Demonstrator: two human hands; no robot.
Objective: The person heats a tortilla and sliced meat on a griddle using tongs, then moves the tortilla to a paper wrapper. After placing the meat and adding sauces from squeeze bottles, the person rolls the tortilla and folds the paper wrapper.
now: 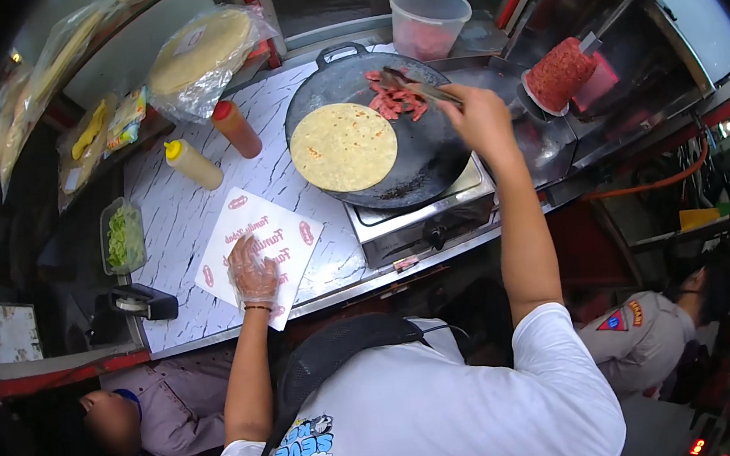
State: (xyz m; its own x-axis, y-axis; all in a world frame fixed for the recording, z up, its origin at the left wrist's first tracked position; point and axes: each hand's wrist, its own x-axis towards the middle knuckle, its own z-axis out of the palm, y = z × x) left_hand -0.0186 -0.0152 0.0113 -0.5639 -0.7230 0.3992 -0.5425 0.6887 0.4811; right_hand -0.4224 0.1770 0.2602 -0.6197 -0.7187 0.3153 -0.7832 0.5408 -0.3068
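Resting unclenched left hand (255, 272) on paper (295, 233) at near edge of desk (185, 320), with room beside pan (433, 155); grasping utensil (433, 91) in right hand (482, 118), pointing far-left lengthwise.

The one view comes from the left of two wide fisheye cameras worn side by side on the person's head. It faces steeply down and forward over the desk (278, 168), close enough that the person's white shirt (461, 403) fills the lower middle and the forearms (530, 247) rise from it. The desk's front edge crosses below centre, climbing to the right; its front left corner falls within the frame, and its back edge lies near the top. Straight edges bow toward the dark rim.
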